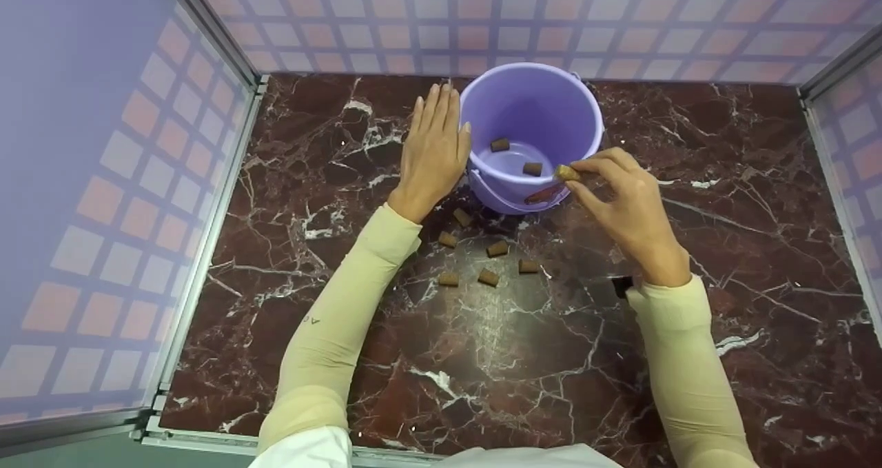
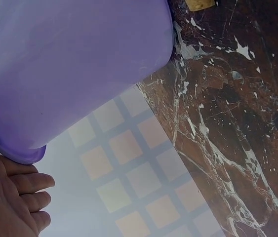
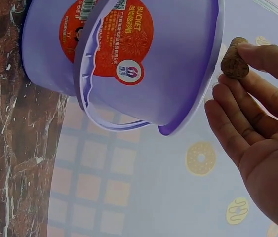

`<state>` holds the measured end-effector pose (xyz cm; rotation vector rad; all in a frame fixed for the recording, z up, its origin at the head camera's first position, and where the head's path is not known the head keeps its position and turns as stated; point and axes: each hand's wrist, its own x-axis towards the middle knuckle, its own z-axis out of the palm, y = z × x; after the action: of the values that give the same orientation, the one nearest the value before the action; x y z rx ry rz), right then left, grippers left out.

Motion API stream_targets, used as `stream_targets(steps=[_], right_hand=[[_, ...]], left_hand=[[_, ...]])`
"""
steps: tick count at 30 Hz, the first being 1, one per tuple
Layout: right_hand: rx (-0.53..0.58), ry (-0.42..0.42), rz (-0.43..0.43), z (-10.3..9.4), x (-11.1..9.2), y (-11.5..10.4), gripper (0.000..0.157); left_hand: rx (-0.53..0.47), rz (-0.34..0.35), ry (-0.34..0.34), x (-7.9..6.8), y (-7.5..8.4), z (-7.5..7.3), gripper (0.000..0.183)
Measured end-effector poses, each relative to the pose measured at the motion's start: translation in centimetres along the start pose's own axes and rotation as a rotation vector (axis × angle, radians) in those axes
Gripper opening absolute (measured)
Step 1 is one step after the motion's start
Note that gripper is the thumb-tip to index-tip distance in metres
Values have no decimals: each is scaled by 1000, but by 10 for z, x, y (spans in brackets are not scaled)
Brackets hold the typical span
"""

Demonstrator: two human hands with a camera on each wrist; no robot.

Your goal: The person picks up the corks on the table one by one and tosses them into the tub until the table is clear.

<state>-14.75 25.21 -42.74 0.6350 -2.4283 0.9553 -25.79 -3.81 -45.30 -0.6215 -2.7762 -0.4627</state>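
A purple bucket (image 1: 506, 191) stands toward the back of the marble table, its handle hanging down the near side. Two corks lie inside on its floor, one a brown cork (image 1: 499, 145). My right hand (image 1: 634, 202) pinches a cork (image 3: 235, 58) between thumb and fingers, right at the bucket's near right rim. My left hand (image 1: 434, 154) rests along the left side of the rim with straight fingers, thumb at the edge. In the left wrist view its fingers (image 2: 27, 182) show just beside the rim.
Several loose corks (image 1: 497, 249) lie on the dark red marble table (image 1: 496, 358) in front of the bucket. A small black object (image 1: 621, 286) sits by the right wrist. Checkered panels (image 1: 441, 27) in metal frames enclose the back and sides.
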Motion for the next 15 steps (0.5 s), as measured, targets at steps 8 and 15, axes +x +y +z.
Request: stream_targets(steps=[8,15], right_hand=[[6,22,-21,1,11,0,24],[5,39,-37,9,21,2,23]], left_hand=[[-12,-1,6,1,0,0,59],[-11,-1,0,0,0,1,59]])
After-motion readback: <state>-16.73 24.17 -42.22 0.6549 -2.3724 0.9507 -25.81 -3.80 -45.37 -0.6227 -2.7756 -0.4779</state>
